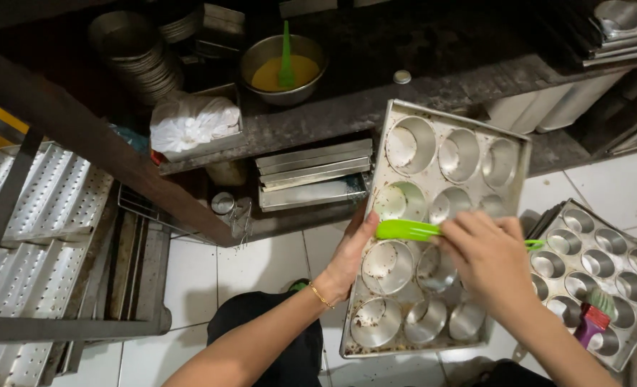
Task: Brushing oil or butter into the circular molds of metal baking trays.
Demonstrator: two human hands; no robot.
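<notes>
While the left hand [350, 254] props the muffin tray [433, 229] by its left rim, thumb over the edge, its grip clenched on the metal, the right hand [487, 261] has its grip closed round the handle of a green brush [404, 230], bristle end laid across the middle row of cups. Tray: twelve round cups, thin pressed metal, tilted up above the floor; judged light, stiff, probably greasy, best taken at the flat rim. Brush: plastic, light, soft at the tip. Near right: second muffin tray [605, 272] on the floor, a purple-handled brush [592, 319] lying in it. Near left: perforated baguette trays [35, 215] on a rack. Floor: white tiles [261, 265]. Farther: dark shelf [404, 93] carrying a white plastic bag [193, 122], stacked round tins [143, 61], and a steel bowl [284, 68] of yellow liquid with another green brush standing in it; flat pans [315, 172] stacked beneath.
</notes>
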